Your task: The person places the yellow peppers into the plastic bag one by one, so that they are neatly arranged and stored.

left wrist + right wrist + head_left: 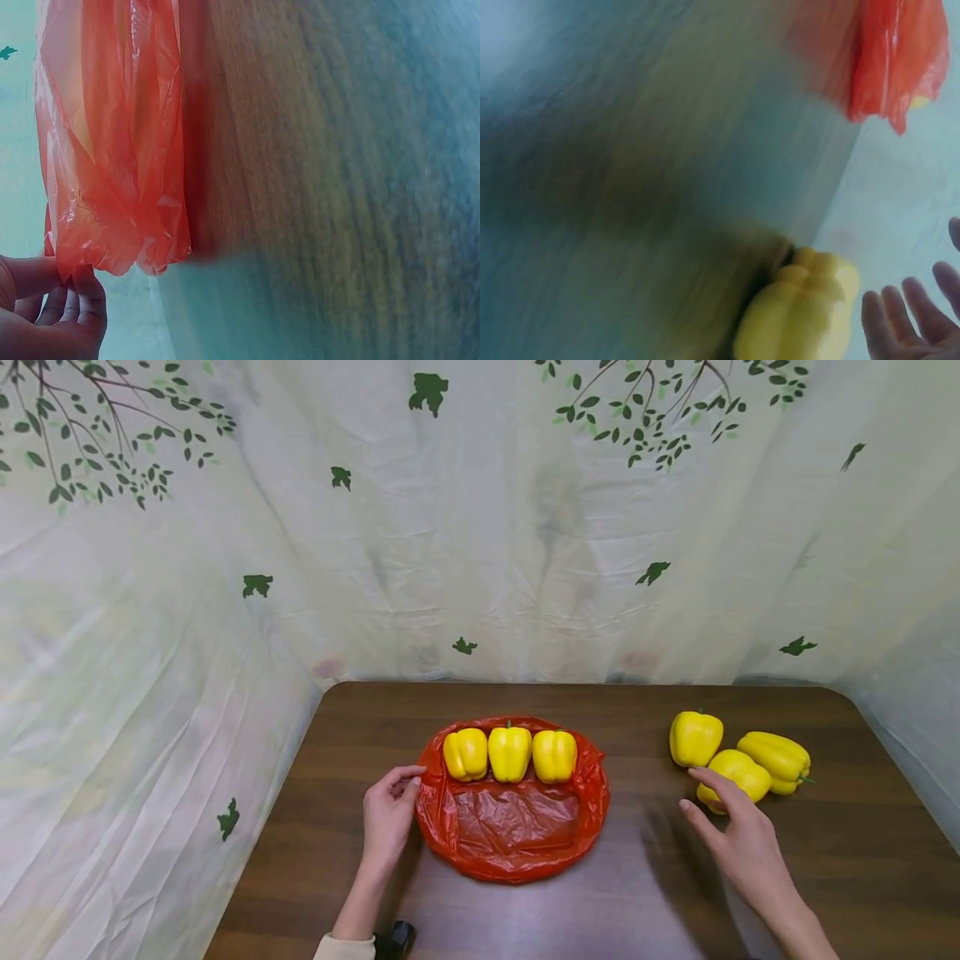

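Observation:
A red plastic bag (517, 818) lies open on the table, its rim spread into an oval. Three yellow bell peppers (510, 755) stand in a row along its far side. My left hand (388, 817) pinches the bag's left rim between thumb and fingers; the left wrist view shows the thin red plastic (124, 165) caught at the fingertips (88, 289). On the right, my right hand (750, 852) hovers with fingers spread and holds nothing. Its fingertips overlap the nearest loose yellow bell pepper (738, 774) in the head view. In the right wrist view a pepper (802, 311) sits beside the fingers.
Two more yellow bell peppers, one upright (696, 737) and one on its side (780, 760), rest behind the nearest one. The brown wooden table (637, 710) ends at a pale leaf-printed curtain (510, 568) behind and at both sides.

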A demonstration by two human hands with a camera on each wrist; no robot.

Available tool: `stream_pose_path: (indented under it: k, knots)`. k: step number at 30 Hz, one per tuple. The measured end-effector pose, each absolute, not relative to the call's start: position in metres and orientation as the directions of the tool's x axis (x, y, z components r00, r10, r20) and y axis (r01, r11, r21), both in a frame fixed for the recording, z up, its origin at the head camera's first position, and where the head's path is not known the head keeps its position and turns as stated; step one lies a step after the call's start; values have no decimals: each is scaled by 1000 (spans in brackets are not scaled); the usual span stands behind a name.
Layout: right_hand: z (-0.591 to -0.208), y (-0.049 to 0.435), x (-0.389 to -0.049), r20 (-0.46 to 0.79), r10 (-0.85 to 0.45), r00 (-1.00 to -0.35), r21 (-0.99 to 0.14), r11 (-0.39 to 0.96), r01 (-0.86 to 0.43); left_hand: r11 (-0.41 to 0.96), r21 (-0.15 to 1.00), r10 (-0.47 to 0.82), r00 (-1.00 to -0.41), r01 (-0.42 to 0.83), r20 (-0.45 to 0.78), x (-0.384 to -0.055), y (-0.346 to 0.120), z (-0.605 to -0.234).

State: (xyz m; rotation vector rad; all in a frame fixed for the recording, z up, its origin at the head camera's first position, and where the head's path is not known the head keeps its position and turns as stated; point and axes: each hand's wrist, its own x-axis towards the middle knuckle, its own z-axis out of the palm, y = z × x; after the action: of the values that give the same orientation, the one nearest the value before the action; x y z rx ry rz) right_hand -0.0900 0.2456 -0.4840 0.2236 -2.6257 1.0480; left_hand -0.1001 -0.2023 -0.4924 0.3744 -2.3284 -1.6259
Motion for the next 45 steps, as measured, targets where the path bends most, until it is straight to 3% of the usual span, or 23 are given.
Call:
stream_pose_path:
  k: [8,18,25,34,45]
  knots:
    - [-486,267,-88,390,37,-920,-616,753,-231,339,940,-369,-926,-49,85,-99,-203,-495]
    - [-488,296,-96,340,57,-939,-595,786,-167,340,939,-358,-930,-53,77,-96,-198,-483]
    - [-490,306,-103,230,88,-969,-604,794,-72,355,934,-342,-936,-43,87,-88,-190,-460]
    - [-490,312,-112,5,150,-989,-625,772,114,341,939,-363,-927,-39,93,-97,-203,-494]
    - [-497,318,-120,-100,90,-991,-714,687,135,313,947,-358,-932,-70,50,-88,-192,-461]
